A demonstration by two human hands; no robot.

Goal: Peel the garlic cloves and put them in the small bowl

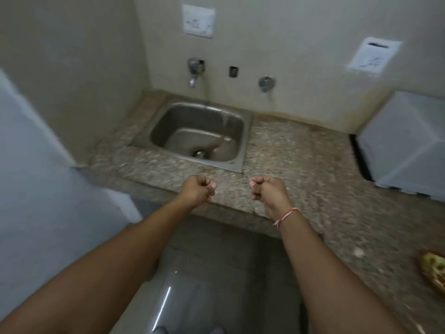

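Two bare arms reach forward over the front edge of a speckled stone counter point(301, 150), seen from a head-worn camera looking down. The left hand point(197, 190) is curled into a loose fist above the counter's front edge, fingers folded in, with nothing visible inside it. The right hand point(266, 190) is curled the same way just beside it, apart from it, also with nothing visible in its grip (a red and white thread bracelet point(286, 215) circles that wrist).

Beyond the hands, a steel sink point(168, 121) is set into the counter toward its back left corner. A tap point(194, 69) and a second wall valve point(266, 83) stick out of the beige wall above it, with a switch plate point(198, 20) higher up. A white box-like appliance point(407, 143) stands at the counter's right end against the wall. At the right edge of the view, near the counter's front, part of a patterned dish point(433, 268) shows; its contents are too blurred to tell. No garlic or small bowl can be made out.
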